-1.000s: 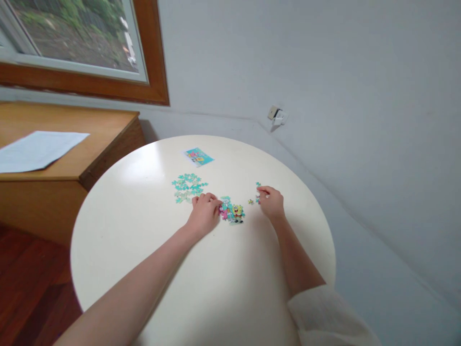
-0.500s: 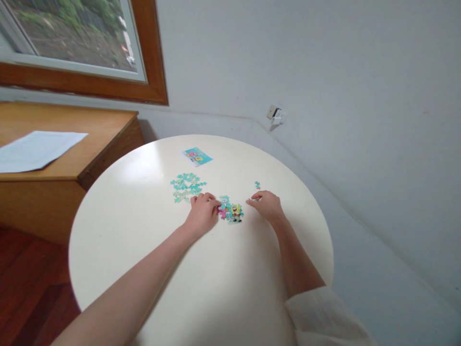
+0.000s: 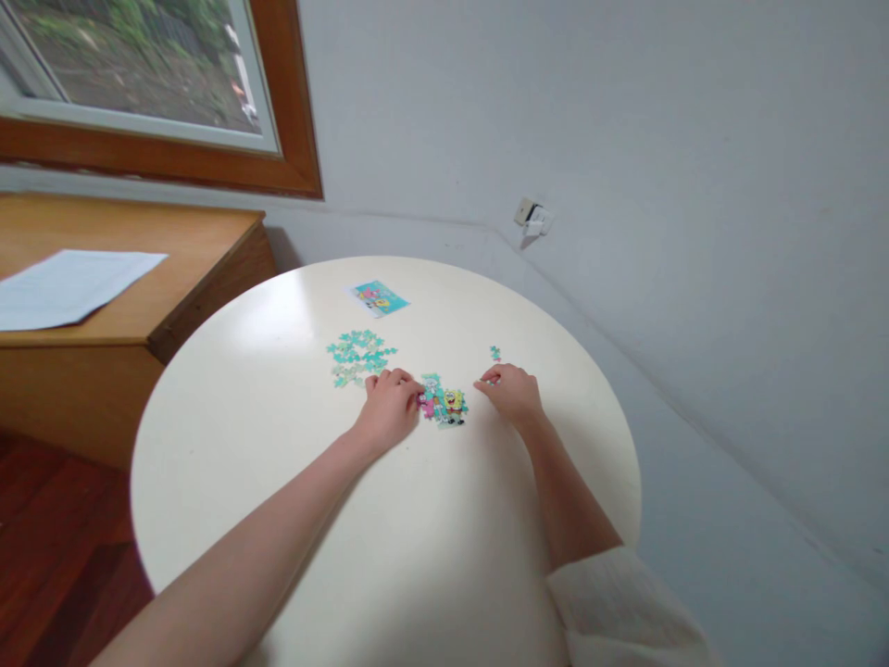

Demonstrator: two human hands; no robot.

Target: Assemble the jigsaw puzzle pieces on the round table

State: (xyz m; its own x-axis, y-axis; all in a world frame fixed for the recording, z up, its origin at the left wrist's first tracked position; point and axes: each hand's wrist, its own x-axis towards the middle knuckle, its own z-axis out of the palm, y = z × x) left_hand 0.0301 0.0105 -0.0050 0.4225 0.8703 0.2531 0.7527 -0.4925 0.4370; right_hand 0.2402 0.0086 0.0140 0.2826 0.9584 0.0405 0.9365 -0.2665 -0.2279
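A partly joined jigsaw puzzle (image 3: 444,405) with yellow, pink and teal cartoon figures lies on the round white table (image 3: 417,556). My left hand (image 3: 391,405) is at its left edge, fingers curled and the thumb and forefinger closed on the pink side. Just right of the puzzle, and apart from it, my right hand (image 3: 510,389) is closed in a pinch with a small puzzle piece at its fingertips, mostly hidden. Beyond that hand lie a few loose pieces (image 3: 495,354). A spread of teal loose pieces (image 3: 357,352) sits beyond my left hand.
Toward the table's far side lies a picture card (image 3: 379,298) with the same cartoon figures. A wooden cabinet (image 3: 208,278) with a sheet of paper (image 3: 76,287) stands at the left. A wall socket with a plug (image 3: 533,219) is on the white wall behind.
The view has shifted very slightly. Both hands keep nearly the same places beside the puzzle, and the pieces lie as before.
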